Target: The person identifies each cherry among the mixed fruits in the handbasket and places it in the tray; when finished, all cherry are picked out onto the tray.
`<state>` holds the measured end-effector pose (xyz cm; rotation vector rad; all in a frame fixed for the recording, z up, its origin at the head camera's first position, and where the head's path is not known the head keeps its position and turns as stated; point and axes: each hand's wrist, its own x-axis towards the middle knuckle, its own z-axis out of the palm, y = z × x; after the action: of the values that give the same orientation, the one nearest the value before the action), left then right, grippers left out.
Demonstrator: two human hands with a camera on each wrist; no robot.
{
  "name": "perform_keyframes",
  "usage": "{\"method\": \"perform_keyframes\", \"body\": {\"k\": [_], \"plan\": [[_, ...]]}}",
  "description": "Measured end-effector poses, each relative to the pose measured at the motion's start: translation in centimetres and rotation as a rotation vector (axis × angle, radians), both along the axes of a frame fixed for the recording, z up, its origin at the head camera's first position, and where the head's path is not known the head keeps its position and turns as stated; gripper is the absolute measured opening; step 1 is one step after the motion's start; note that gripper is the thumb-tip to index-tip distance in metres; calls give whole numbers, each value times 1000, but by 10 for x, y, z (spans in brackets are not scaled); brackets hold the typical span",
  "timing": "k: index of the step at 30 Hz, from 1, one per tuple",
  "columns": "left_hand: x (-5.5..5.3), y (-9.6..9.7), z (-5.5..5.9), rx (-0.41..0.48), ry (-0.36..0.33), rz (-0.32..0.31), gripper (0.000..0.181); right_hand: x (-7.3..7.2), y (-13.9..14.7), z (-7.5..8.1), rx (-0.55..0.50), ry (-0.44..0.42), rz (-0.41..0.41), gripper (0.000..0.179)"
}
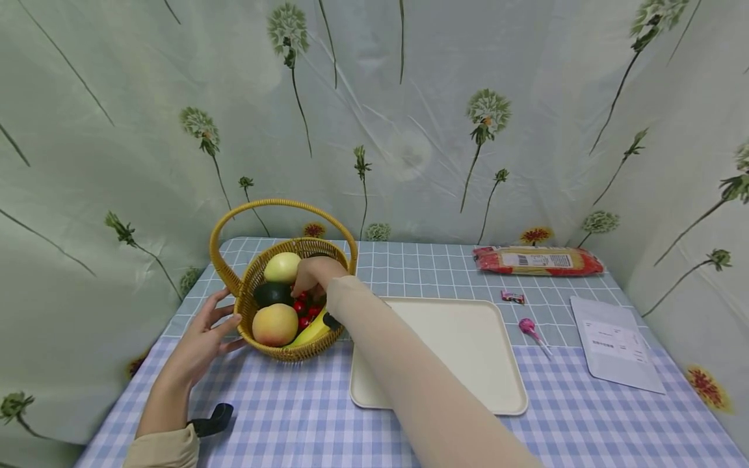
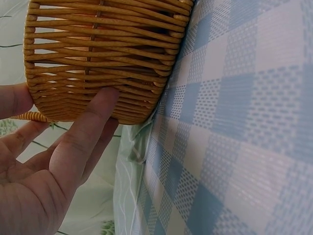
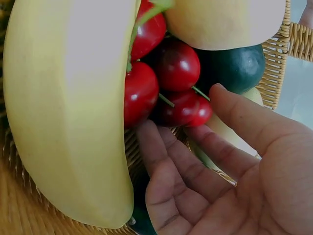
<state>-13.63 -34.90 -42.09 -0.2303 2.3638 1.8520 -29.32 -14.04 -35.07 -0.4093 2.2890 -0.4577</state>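
Note:
A wicker basket (image 1: 301,353) with a tall arched handle stands left of centre, full of fruit. My left hand (image 1: 207,328) is at its left side, spread fingers touching the woven wall in the left wrist view. Inside the basket, my right hand (image 3: 220,176) has its fingertips under a bunch of red cherries (image 3: 178,63), its thumb on their other side by a green stem. A banana (image 3: 68,112) lies beside the cherries. Around them are a yellow-red peach-like fruit (image 1: 275,325), a dark green fruit (image 1: 272,294) and a pale yellow-green fruit (image 1: 283,267).
A cream tray (image 1: 456,351) lies right of the basket, partly under my right sleeve (image 1: 404,364). Beyond it are a pink lollipop (image 1: 528,327), a small wrapped candy (image 1: 512,297), a white pouch (image 1: 614,344) and a red-and-yellow package (image 1: 538,260). A flowered curtain (image 1: 409,130) hangs behind.

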Motion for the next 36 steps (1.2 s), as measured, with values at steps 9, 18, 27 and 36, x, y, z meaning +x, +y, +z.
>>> {"method": "perform_keyframes", "body": {"k": [9, 18, 27, 36], "plan": [[0, -1, 1, -22, 17, -10, 73, 1, 5, 0, -19, 110, 110, 16], [0, -1, 0, -12, 4, -6, 73, 0, -2, 2, 65, 182, 221, 21], [0, 0, -1, -12, 5, -4, 73, 0, 3, -2, -42, 129, 266, 28], [0, 0, 0, 2, -5, -2, 74, 5, 6, 8, -29, 134, 292, 15]]}}
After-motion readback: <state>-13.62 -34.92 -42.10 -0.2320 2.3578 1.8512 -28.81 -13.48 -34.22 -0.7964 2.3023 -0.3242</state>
